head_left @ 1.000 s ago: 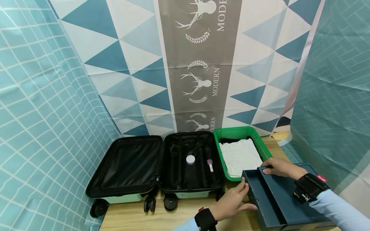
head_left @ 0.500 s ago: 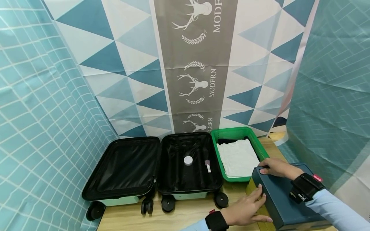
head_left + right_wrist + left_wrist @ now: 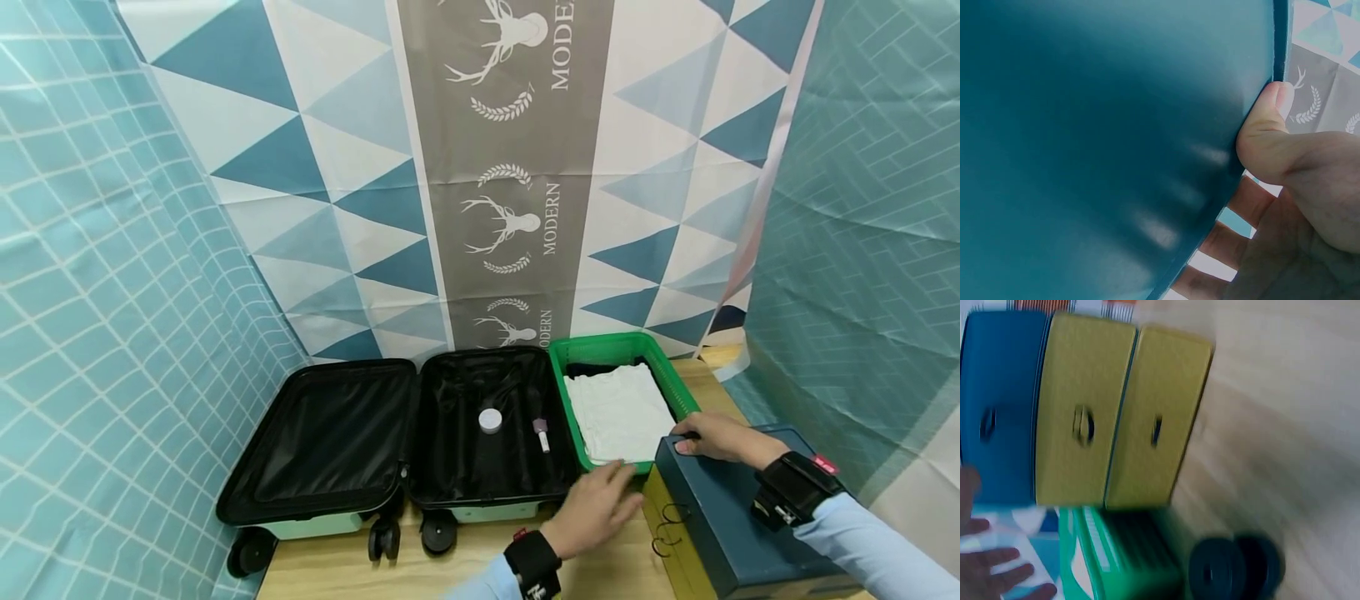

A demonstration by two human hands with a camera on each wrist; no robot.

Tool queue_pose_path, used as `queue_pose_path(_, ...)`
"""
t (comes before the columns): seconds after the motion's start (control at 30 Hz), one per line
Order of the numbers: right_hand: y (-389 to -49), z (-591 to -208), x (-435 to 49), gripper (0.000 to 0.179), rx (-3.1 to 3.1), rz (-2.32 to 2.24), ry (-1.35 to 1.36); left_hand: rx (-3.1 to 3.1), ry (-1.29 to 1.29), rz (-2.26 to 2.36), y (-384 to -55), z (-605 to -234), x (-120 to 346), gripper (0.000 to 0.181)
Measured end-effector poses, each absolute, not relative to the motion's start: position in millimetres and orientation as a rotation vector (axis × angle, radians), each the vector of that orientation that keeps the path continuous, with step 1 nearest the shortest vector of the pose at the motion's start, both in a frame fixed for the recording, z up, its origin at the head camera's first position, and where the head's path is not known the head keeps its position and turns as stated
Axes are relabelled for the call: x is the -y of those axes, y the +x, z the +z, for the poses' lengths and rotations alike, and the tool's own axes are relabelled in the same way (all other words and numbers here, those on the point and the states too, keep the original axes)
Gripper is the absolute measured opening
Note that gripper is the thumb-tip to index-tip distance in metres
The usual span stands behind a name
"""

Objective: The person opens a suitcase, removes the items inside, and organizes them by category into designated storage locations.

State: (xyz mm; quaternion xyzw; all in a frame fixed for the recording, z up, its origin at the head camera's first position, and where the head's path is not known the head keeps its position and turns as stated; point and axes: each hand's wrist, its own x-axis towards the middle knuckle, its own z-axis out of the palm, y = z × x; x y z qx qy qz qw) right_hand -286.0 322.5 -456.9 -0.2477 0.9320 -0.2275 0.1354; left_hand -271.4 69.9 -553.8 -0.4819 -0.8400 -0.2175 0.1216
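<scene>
At the right of the head view stands a small drawer cabinet (image 3: 757,517) with a dark blue top. My right hand (image 3: 723,437) grips its far top edge, the thumb (image 3: 1264,125) at the rim in the right wrist view. The left wrist view shows one blue drawer front (image 3: 1007,375) and two yellow drawer fronts (image 3: 1088,369), all flush, each with a small ring pull (image 3: 1083,425). My left hand (image 3: 596,512) holds nothing, fingers spread, over the table in front of the green basket (image 3: 678,392) and left of the cabinet. It looks blurred.
An open suitcase (image 3: 318,446) with a black lining lies to the left on wheels. A round white-lidded jar (image 3: 491,420) and a small tube (image 3: 542,435) lie in its right half. Folded white cloth (image 3: 618,412) fills the basket. Patterned sheets hang behind.
The cabinet's top drawer, pulled out one second ago, is now shut. My left hand has pulled back from the drawer front and moved left. My right hand stays on the cabinet's top edge.
</scene>
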Motion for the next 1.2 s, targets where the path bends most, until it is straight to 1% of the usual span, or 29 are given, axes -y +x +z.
queue_pose_path(0.1, -287, -457, -323, 0.012, -2.689, -0.674, -0.727, 2.443, -1.109, -0.613, -293, -550, -59, 0.028)
queue_pose_path(0.2, -286, -458, -323, 0.012, -2.699, -0.67, -0.718, 2.487, -0.921, -0.565, -316, -549, -50, 0.022)
queue_pose_path(0.37, -283, -460, -326, 0.01, -2.719, -0.658, -0.714, 2.697, -0.818, -0.483, -346, -560, -51, 0.008)
queue_pose_path(0.43, -283, -461, -327, 0.01, -2.714, -0.674, -0.72, 2.829, -0.767, -0.474, -356, -570, -54, 0.007)
queue_pose_path(0.57, -284, -462, -328, 0.01, -2.689, -0.729, -0.721, 3.07, -0.604, -0.477, -370, -594, -59, 0.012)
queue_pose_path(0.63, -284, -462, -327, 0.009, -2.688, -0.74, -0.721, 3.147, -0.567, -0.481, -374, -603, -60, 0.015)
queue_pose_path(0.83, -289, -462, -331, 0.009, -2.676, -0.757, -0.692, 3.252, -0.688, -0.399, -385, -613, -61, 0.026)
queue_pose_path(1.03, -302, -462, -336, 0.01, -2.659, -0.767, -0.756, 3.335, -0.656, -0.231, -397, -609, -64, 0.034)
queue_pose_path(1.2, -312, -462, -343, 0.011, -2.682, -0.731, -0.767, 3.36, -0.685, -0.093, -407, -614, -69, 0.04)
